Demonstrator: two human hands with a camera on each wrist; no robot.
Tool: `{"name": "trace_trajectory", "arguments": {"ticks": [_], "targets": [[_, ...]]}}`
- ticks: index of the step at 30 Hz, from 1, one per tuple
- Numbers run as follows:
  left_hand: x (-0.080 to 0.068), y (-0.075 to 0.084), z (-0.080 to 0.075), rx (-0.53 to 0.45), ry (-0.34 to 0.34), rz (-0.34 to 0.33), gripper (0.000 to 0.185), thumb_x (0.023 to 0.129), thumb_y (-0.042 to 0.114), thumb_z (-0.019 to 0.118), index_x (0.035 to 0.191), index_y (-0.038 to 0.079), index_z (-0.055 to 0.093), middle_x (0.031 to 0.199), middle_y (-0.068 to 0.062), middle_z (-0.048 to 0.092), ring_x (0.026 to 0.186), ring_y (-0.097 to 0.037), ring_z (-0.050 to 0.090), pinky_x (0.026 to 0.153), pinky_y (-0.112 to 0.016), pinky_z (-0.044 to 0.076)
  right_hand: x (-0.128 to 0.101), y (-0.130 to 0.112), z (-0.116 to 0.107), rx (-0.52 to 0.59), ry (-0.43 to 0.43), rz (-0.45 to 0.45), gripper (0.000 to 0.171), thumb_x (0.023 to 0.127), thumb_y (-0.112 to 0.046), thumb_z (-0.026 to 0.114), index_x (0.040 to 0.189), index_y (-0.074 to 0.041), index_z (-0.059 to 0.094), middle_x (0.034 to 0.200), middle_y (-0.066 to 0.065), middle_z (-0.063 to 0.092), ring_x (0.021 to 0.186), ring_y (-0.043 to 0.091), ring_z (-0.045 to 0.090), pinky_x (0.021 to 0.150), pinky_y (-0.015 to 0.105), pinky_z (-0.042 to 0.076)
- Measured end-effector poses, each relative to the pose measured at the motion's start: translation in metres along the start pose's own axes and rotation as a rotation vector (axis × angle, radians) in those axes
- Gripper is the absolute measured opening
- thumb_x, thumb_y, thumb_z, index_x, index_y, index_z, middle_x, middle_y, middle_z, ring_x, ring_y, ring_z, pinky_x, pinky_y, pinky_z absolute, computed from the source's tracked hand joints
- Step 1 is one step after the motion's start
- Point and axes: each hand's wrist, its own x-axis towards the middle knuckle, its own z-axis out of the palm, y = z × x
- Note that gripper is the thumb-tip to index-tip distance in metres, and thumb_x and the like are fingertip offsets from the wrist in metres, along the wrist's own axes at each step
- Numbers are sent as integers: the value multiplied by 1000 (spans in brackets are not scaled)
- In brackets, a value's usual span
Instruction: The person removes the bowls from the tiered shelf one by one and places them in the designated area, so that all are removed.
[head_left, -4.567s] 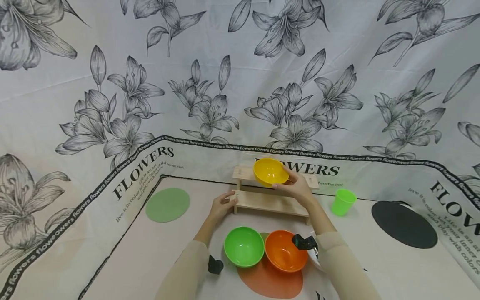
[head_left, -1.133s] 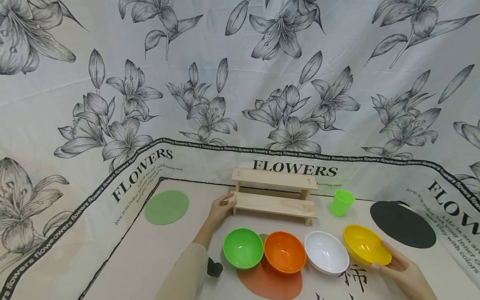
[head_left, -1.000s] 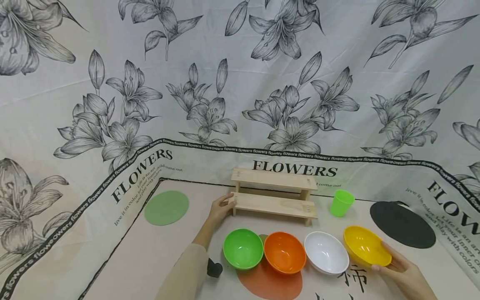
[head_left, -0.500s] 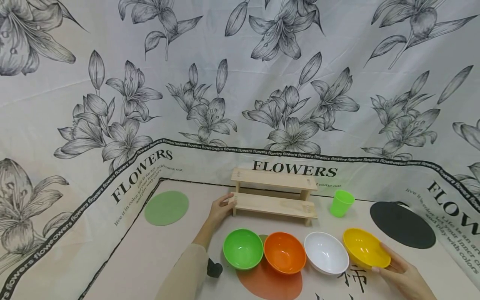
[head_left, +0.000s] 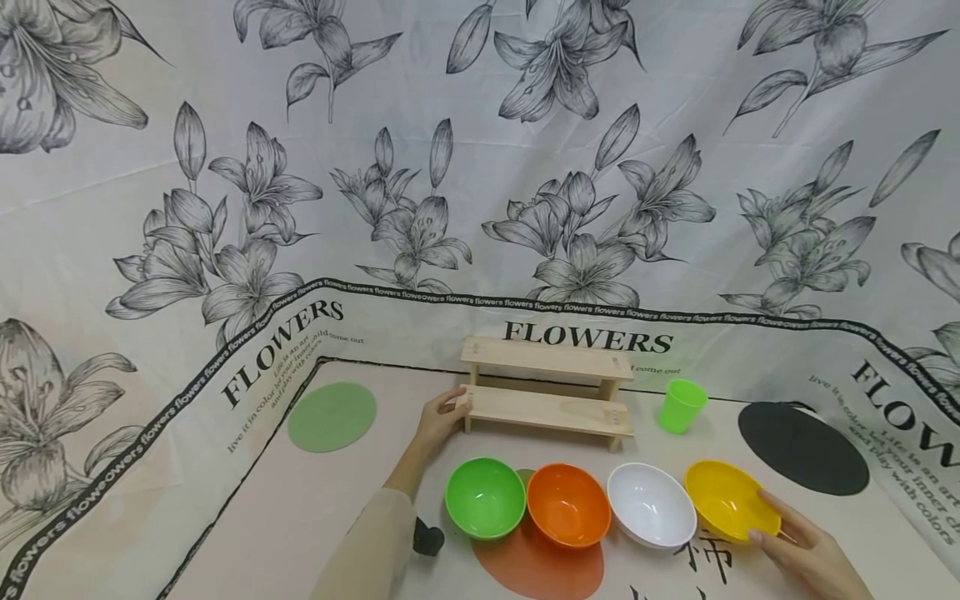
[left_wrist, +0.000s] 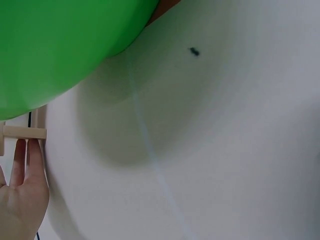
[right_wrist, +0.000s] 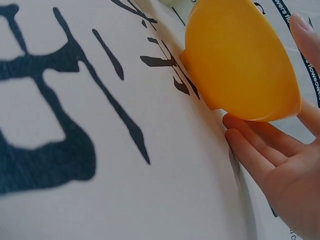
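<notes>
At table's far left of the action, left hand [head_left: 438, 419] rests straight fingers against the left end of the wooden two-step shelf [head_left: 546, 392], holding nothing. Next along the front row: green bowl [head_left: 485, 497], orange bowl [head_left: 567, 504], white bowl [head_left: 651, 505], each touching or just beside its neighbour. Row's right end: yellow bowl [head_left: 730, 499], upright on the cloth. Right hand [head_left: 810, 557] lies just right of it and nearer the person, fingers spread straight beside the bowl's near-right wall, thumb by the rim; contact unclear. Right hand is far nearer.

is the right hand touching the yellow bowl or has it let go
Touching. The right wrist view shows the right hand with fingertips against the underside of the yellow bowl, thumb at its rim.
</notes>
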Motion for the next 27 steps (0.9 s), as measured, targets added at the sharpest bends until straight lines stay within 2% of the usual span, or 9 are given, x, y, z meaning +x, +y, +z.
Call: {"name": "trace_trajectory", "arguments": {"ticks": [6, 13, 16, 21, 24, 27], "targets": [[0, -1, 0, 13, -9, 14, 50, 88, 13, 67, 133, -1, 50, 120, -26, 55, 103, -27, 60, 94, -38, 51, 2, 2, 0, 16, 9, 16, 99, 90, -48, 58, 147, -2, -8, 149, 33, -10, 133, 55, 5, 106, 59, 26], [0, -1, -3, 15, 7, 7, 47, 87, 16, 69, 130, 5, 55, 116, -21, 58, 101, -26, 61, 90, -32, 53, 5, 2, 0, 42, 16, 19, 100, 89, -46, 60, 147, -2, -9, 149, 32, -11, 133, 55, 4, 105, 58, 28], [-1, -1, -5, 6, -2, 0, 47, 88, 14, 66, 132, 4, 52, 120, -24, 56, 102, -27, 61, 91, -33, 53, 4, 0, 0, 42, 19, 24, 101, 89, -48, 59, 147, -3, -10, 149, 33, -12, 133, 55, 5, 104, 58, 30], [-6, -2, -10, 20, -8, 7, 46, 90, 15, 64, 133, 4, 51, 118, -25, 58, 100, -25, 63, 86, -32, 55, -3, -7, -2, -23, 36, 47, 103, 87, -58, 55, 147, -7, -12, 147, 36, -7, 130, 57, 10, 100, 62, 33], [-12, -3, -11, 45, 13, 54, 42, 92, 14, 61, 130, -1, 53, 115, -27, 59, 98, -27, 64, 84, -33, 56, -7, -13, -6, -83, 59, 53, 104, 86, -63, 51, 147, -8, -14, 147, 37, 0, 129, 57, 13, 99, 66, 32], [-21, -3, -14, 91, 72, 120, 34, 92, 10, 60, 122, -5, 57, 104, -27, 64, 88, -27, 66, 76, -32, 58, -6, -18, -11, -96, 119, 48, 105, 86, -64, 50, 147, -7, -14, 147, 37, 7, 130, 56, 16, 100, 66, 31]]}}
